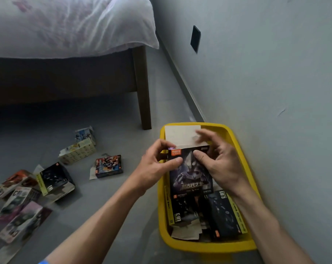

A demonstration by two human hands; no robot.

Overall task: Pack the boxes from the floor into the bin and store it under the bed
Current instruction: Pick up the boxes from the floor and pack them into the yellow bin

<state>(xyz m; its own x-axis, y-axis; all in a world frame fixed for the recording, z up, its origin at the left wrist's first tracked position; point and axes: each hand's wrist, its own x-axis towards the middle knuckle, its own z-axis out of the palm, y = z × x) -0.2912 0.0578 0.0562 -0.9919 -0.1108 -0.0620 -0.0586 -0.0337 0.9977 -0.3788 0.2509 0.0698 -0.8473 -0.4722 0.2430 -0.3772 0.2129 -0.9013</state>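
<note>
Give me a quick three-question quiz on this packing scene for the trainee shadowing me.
1. True or false: the yellow bin already sits under the bed.
2. What do the left hand and right hand hold over the bin? A) a pillow B) a dark box with a silver figure C) a shoe
3. Fill in: the loose boxes still to pack lie on the ____.

Key
1. False: it stands on the floor beside the wall.
2. B: the dark box, flap open.
3. Floor, on the person's left.
</note>
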